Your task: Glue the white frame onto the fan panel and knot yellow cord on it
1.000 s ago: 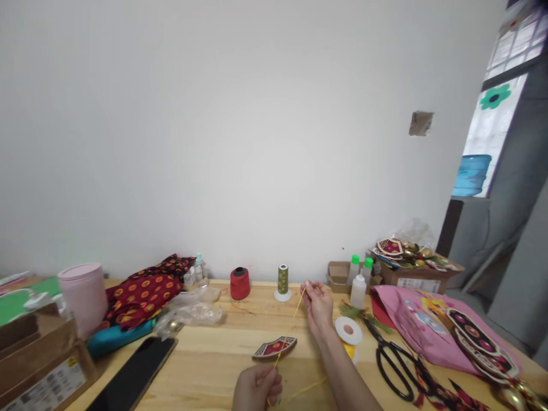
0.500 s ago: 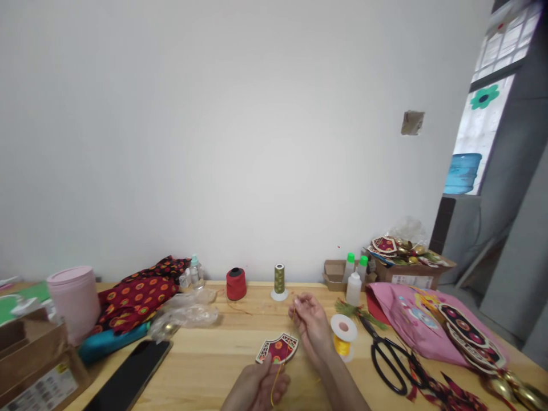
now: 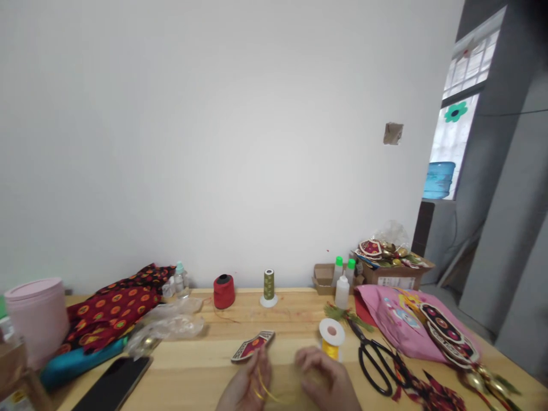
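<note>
My left hand point(image 3: 248, 383) is at the bottom edge of the view, fingers pinched on a thin yellow cord point(image 3: 263, 391) that loops toward my right hand point(image 3: 322, 378). The right hand is closed over the cord's other end, low on the wooden table point(image 3: 295, 319). A small fan-shaped red ornament with a pale frame point(image 3: 252, 346) hangs on the cord just above the left fingers. A white spool of yellow cord point(image 3: 331, 338) stands just behind the right hand.
Black scissors point(image 3: 374, 362) lie right of the spool, beside pink printed fabric point(image 3: 402, 319) and more ornaments. Red thread point(image 3: 224, 290) and olive thread point(image 3: 269, 286) stand at the wall. A phone point(image 3: 112, 384), plastic wrap, red patterned cloth point(image 3: 109, 305) and a pink tub point(image 3: 34, 317) are on the left.
My right hand has drawn back from the far side of the table to near the left hand, slackening the yellow cord into a loop. The view has turned to the right.
</note>
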Available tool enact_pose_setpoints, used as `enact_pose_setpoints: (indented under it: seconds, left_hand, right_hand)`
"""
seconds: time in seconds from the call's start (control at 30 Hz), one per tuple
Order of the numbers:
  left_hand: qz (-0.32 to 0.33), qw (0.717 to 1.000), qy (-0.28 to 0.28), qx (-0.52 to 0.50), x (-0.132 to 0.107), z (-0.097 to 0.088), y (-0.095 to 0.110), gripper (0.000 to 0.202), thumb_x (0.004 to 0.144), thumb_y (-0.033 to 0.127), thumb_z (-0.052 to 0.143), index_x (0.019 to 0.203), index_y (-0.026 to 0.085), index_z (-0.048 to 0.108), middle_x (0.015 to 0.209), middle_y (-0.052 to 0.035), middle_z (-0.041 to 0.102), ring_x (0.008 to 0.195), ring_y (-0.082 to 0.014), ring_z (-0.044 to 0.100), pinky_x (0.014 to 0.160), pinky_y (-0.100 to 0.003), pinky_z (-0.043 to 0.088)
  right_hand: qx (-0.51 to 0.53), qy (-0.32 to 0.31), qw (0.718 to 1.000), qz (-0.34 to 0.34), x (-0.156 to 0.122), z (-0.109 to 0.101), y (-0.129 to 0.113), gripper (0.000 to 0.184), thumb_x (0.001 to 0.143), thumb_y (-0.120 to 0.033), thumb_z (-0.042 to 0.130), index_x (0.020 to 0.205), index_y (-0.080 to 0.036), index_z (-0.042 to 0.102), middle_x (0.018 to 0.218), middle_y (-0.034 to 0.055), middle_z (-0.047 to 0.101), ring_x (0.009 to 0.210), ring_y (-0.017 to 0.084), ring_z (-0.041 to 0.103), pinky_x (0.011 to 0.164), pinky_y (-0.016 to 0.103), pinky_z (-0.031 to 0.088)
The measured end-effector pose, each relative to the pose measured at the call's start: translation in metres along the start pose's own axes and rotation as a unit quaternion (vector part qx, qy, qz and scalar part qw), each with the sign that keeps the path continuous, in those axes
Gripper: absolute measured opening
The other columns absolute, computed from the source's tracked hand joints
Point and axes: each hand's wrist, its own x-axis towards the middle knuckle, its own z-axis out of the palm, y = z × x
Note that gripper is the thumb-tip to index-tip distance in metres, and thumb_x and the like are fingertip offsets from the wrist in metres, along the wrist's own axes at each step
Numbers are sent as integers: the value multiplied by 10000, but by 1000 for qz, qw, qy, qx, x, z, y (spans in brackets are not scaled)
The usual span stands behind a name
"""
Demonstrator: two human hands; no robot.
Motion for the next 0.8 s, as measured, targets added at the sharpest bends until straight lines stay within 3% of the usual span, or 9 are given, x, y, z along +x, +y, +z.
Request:
enact_pose_setpoints:
  seconds: [0.07,0.17,0.27,0.33,0.4,0.47,0.6,0.7,0.8]
  left_hand:
    - [57,997,-41,-42,-8,-4,14,205,805,53,347,765,126,535,523,30,547,370,-5,454,409,-112,371]
    - [94,989,-102,-53,-21,-13,32,201,816,155,368,685,129,518,388,83,343,304,-10,320,330,-123,241]
    - [108,988,-100,-39,-31,-23,43,223,812,242,372,729,110,532,413,80,313,339,-25,323,350,-144,252]
    - [131,987,-87,-22,-35,-28,46,234,815,241,357,797,100,544,435,75,319,350,-29,329,352,-148,264]
    - [160,984,-74,-7,-38,-32,47,228,818,212,348,854,104,545,465,68,345,352,-23,331,342,-140,264]
    - [190,980,-63,-1,-40,-35,49,223,820,181,340,888,115,541,526,51,396,371,-15,353,345,-130,282]
    - [252,965,-66,-26,-45,-34,60,255,825,131,297,787,129,549,553,45,394,393,-17,374,358,-129,315]
    - [292,952,-77,-50,-51,-28,67,274,827,127,284,718,139,535,512,56,348,387,-25,362,354,-130,315]
    - [318,945,-45,-64,-58,-19,68,280,826,112,281,672,151,511,493,60,333,381,-33,349,351,-133,313]
  right_hand:
    - [-181,79,980,6,8,-25,7,219,624,-235,579,843,-225,583,1055,83,531,1029,233,435,890,406,297]
    - [-346,86,934,31,25,-49,20,484,550,-240,628,1027,-241,543,1186,85,441,1128,276,327,927,424,244]
    - [-416,47,907,51,36,-53,31,415,578,-215,590,992,-217,574,1059,97,538,976,268,466,839,393,339]
    - [-407,30,912,50,39,-50,35,355,614,-215,548,967,-208,587,930,83,590,812,222,534,741,344,401]
    - [-364,52,929,48,40,-50,36,342,629,-244,537,963,-195,588,877,77,600,734,198,547,684,316,423]
    - [-295,114,946,71,39,-54,34,354,609,-292,566,944,-182,596,905,84,599,770,211,551,697,321,427]
    - [-68,199,964,164,36,-70,20,405,551,-379,629,891,-160,605,918,82,614,823,238,560,674,324,450]
    - [120,215,947,207,31,-78,3,414,575,-422,616,888,-152,594,850,68,629,720,210,587,536,274,468]
    - [238,303,909,158,26,-78,-14,329,593,-397,623,842,-185,581,799,11,621,708,160,579,527,219,466]
